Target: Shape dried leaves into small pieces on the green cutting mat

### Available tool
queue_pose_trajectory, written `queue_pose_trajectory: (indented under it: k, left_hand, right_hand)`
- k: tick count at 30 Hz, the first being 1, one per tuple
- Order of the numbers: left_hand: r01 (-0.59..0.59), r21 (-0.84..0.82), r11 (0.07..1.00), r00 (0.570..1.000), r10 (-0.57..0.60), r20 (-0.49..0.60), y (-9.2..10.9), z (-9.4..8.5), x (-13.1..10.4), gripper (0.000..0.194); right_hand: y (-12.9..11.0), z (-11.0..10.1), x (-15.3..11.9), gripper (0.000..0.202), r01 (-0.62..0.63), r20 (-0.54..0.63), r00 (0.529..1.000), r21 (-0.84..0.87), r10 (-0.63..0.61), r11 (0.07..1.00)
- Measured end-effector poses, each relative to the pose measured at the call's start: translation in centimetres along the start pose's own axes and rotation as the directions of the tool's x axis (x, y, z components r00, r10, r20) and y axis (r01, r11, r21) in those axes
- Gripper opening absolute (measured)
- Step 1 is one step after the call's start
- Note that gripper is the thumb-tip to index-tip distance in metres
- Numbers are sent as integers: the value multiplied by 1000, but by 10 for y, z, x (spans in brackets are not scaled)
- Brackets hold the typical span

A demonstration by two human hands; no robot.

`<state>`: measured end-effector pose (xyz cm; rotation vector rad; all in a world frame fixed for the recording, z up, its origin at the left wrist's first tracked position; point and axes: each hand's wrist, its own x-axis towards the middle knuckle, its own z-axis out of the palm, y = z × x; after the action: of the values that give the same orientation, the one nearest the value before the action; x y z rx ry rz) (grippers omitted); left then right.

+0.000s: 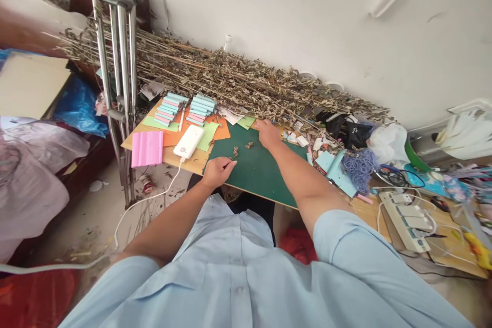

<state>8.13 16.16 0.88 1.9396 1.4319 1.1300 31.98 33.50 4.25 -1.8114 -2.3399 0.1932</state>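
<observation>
My left hand (218, 170) is over the near left part of a dark green mat (265, 174), its fingers curled together. Whether anything is pinched in them I cannot make out. Stretched to the far edge of the mat, my right hand (269, 136) has its fingers extended near a light green paper (246, 122) and the dried plants. Two small clumps of dried leaf lie between the hands: one clump (236, 151) near my left hand, another clump (249, 145) farther right. A white power bank (188, 142) with a cable lies left of the mat.
Dried plant stalks (230, 74) are heaped along the wall. Several blue and pink paper rolls (202, 107) lie behind the power bank, near a pink folded paper (147, 148). Crutches (122, 51) stand at left. Purple cord (359, 165) and a power strip (405, 220) are at right.
</observation>
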Motion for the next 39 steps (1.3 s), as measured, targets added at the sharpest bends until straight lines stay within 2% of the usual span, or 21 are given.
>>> queue_pose_trajectory:
  k: [2, 3, 4, 5, 7, 9, 10, 11, 13, 14, 18, 22, 25, 28, 34, 39]
  left_hand:
    - [-11, 11, 1000, 1000, 11, 3, 0, 0, 1, 44]
    - [-14, 15, 1000, 1000, 14, 2, -1, 0, 1, 43]
    - [-18, 19, 1000, 1000, 18, 0, -3, 0, 2, 41]
    - [-18, 19, 1000, 1000, 18, -5, -4, 0, 2, 40]
    - [-15, 12, 1000, 1000, 15, -19, -8, 0, 3, 37]
    - [-27, 6, 1000, 1000, 27, -5, -9, 1, 4, 37]
    - [-39, -7, 999, 999, 39, -7, -8, 2, 4, 35]
    - [-50, -28, 998, 999, 49, -7, -6, 5, 5, 32]
    - [-61, -102, 993, 998, 63, 16, 1, 15, 5, 23]
    - [-65, -147, 987, 997, 71, 33, 6, 22, 5, 24]
    - [1, -315, 949, 975, 68, 210, 25, 55, 3, 56]
    - [13, -359, 933, 970, 75, 229, 33, 74, -1, 49]
    - [34, -440, 897, 977, 64, 205, 33, 76, -2, 38]
    - [123, -489, 864, 980, -29, 195, 31, 74, -2, 33]
    - [234, -608, 759, 969, -133, 207, 31, 71, -2, 35]
    - [281, -673, 684, 960, -187, 210, 35, 67, -1, 34]
  right_hand:
    - [1, -3, -18, 43, -26, -107, 993, 213, 50, 977]
    - [1, -4, -29, 38, -46, -143, 984, 362, 105, 931]
    - [1, -3, -42, 34, -70, -152, 973, 526, 174, 848]
    - [0, -3, -57, 31, -92, -130, 960, 685, 246, 723]
    - [-5, 1, -90, 29, -115, -36, 934, 911, 355, 396]
    - [-11, 6, -124, 30, -95, 43, 916, 989, 400, 112]
    - [-15, 8, -140, 30, -84, 72, 911, 996, 407, 13]
    - [-19, 11, -153, 29, -75, 92, 906, 996, 413, -57]
    - [-27, 16, -174, 28, -67, 118, 903, 988, 412, -137]
    - [-30, 19, -181, 27, -62, 126, 901, 984, 414, -164]
    - [-38, 25, -194, 29, -13, 130, 889, 966, 440, -259]
    - [-41, 28, -196, 39, 24, 106, 886, 962, 452, -273]
    - [-42, 29, -195, 34, -20, 138, 875, 968, 464, -252]
    - [-41, 32, -193, 29, -65, 164, 870, 973, 465, -221]
    - [-39, 35, -195, 35, -141, 181, 904, 981, 388, -130]
    - [-39, 38, -200, 46, -129, 141, 933, 990, 331, -58]
